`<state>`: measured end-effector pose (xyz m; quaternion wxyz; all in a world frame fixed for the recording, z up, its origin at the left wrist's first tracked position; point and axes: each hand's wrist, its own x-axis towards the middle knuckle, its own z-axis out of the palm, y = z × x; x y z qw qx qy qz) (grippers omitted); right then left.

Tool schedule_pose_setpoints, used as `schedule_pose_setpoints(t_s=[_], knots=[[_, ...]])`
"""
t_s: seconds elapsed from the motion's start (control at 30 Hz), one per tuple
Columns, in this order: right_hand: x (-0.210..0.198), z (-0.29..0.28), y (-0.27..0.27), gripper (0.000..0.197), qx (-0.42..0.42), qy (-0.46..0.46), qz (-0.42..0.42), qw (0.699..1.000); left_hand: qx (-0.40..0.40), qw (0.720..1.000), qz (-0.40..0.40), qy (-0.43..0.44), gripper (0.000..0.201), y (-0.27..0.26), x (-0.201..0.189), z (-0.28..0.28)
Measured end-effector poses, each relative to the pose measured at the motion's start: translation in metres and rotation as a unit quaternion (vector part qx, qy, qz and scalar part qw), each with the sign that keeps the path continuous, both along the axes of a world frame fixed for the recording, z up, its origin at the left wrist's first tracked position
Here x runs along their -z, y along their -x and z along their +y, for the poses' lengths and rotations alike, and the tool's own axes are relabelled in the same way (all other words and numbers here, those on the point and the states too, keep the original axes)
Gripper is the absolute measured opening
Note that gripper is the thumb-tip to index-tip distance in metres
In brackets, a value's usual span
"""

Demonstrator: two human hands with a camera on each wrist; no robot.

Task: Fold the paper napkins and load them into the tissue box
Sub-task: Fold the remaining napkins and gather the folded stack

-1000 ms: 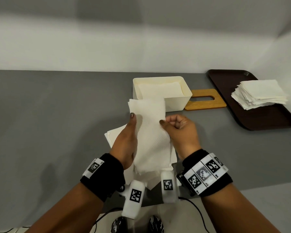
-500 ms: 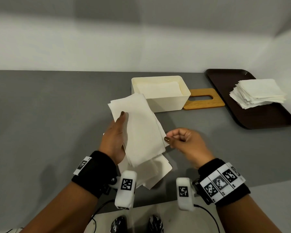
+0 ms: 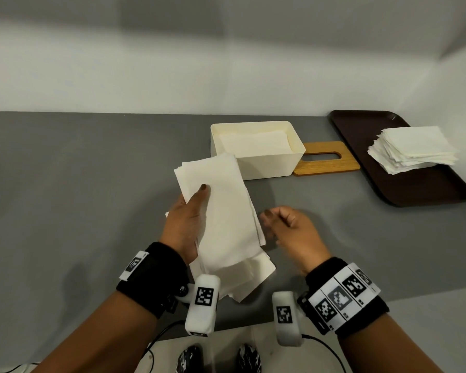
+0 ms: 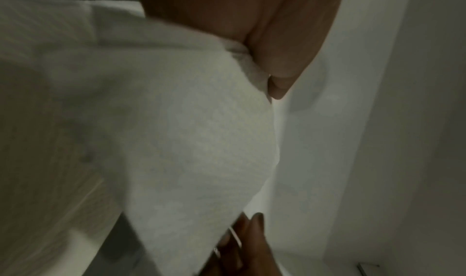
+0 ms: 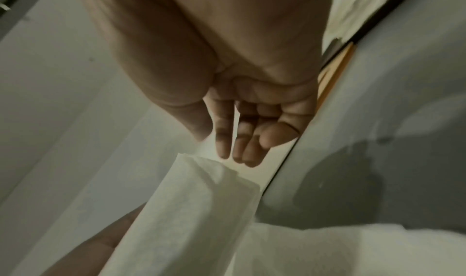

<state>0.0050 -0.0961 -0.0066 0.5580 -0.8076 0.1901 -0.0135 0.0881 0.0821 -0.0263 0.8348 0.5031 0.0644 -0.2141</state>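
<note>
My left hand [image 3: 191,219] grips a folded white napkin [image 3: 221,208] above the grey table, thumb [image 3: 203,190] on top and fingers hidden beneath. The left wrist view shows the napkin [image 4: 176,141] pinched under the thumb [image 4: 277,77]. My right hand [image 3: 288,224] hovers just right of the napkin with loosely curled fingers [image 5: 242,139] and holds nothing. More loose napkins [image 3: 250,275] lie on the table under my hands. The cream tissue box [image 3: 269,164] stands open just beyond, with napkins inside.
A wooden slotted lid [image 3: 326,164] lies flat right of the box. At the far right, a dark brown tray [image 3: 425,184] carries a stack of unfolded napkins [image 3: 412,149]. A white wall runs behind the table.
My right hand let go of the napkin and drew back to the right. The left hand alone now holds the folded napkin, tilted toward the left.
</note>
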Motion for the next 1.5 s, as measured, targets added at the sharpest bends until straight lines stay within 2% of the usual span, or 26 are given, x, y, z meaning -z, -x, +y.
schedule_pose_setpoints(t_s=[0.07, 0.23, 0.3, 0.4, 0.53, 0.63, 0.73, 0.9, 1.0, 1.07, 1.17, 1.3, 1.37, 1.5], knots=[[-0.010, 0.003, -0.004, 0.031, 0.011, 0.012, -0.004, 1.000, 0.001, 1.000, -0.005, -0.007, 0.037, 0.002, -0.001, -0.001], [-0.026, 0.022, -0.012, 0.035, -0.081, -0.069, 0.023, 0.994, -0.001, 0.999, -0.030, -0.020, 0.038, 0.009, -0.003, -0.010], [-0.025, 0.029, -0.012, 0.040, -0.086, -0.080, 0.021, 0.993, -0.012, 0.998, -0.045, -0.030, 0.037, 0.010, -0.004, -0.012], [-0.019, 0.031, -0.015, 0.025, -0.060, -0.092, -0.015, 0.994, -0.018, 0.998, -0.060, -0.029, 0.039, 0.009, -0.003, -0.009], [-0.012, 0.035, -0.014, 0.037, -0.080, -0.080, 0.015, 0.993, -0.002, 0.998, -0.065, -0.025, 0.035, 0.011, -0.006, -0.010], [-0.012, 0.035, -0.014, 0.026, -0.083, -0.095, 0.004, 0.992, 0.009, 0.997, -0.081, -0.006, 0.034, 0.014, -0.004, -0.011], [-0.008, 0.024, -0.010, 0.038, -0.109, -0.091, 0.038, 0.989, 0.000, 0.997, -0.071, -0.023, 0.033, 0.014, -0.005, -0.009], [-0.005, -0.003, 0.000, 0.029, -0.151, -0.081, 0.103, 0.980, 0.004, 0.994, -0.092, -0.051, 0.027, 0.003, -0.013, 0.001], [-0.010, -0.026, 0.001, 0.025, -0.115, -0.078, 0.105, 0.985, 0.014, 0.989, -0.104, -0.103, 0.014, -0.012, -0.014, 0.013], [-0.013, -0.043, -0.001, 0.028, -0.068, -0.088, 0.091, 0.990, 0.057, 0.980, -0.109, -0.158, 0.009, -0.019, -0.016, 0.020], [-0.016, -0.063, -0.008, 0.034, -0.021, -0.162, 0.058, 0.985, 0.119, 0.968, -0.108, -0.192, 0.009, -0.025, -0.017, 0.023], [-0.014, -0.070, -0.015, 0.034, -0.002, -0.292, 0.035, 0.956, 0.051, 0.979, -0.109, -0.162, 0.009, -0.031, -0.016, 0.011], [-0.013, -0.068, -0.021, 0.033, 0.018, -0.305, 0.017, 0.952, 0.023, 0.981, -0.113, -0.157, 0.010, -0.036, -0.018, 0.003], [-0.020, -0.075, -0.047, 0.026, 0.072, -0.261, -0.054, 0.961, 0.006, 0.980, -0.121, -0.160, 0.006, -0.053, -0.024, -0.010]])
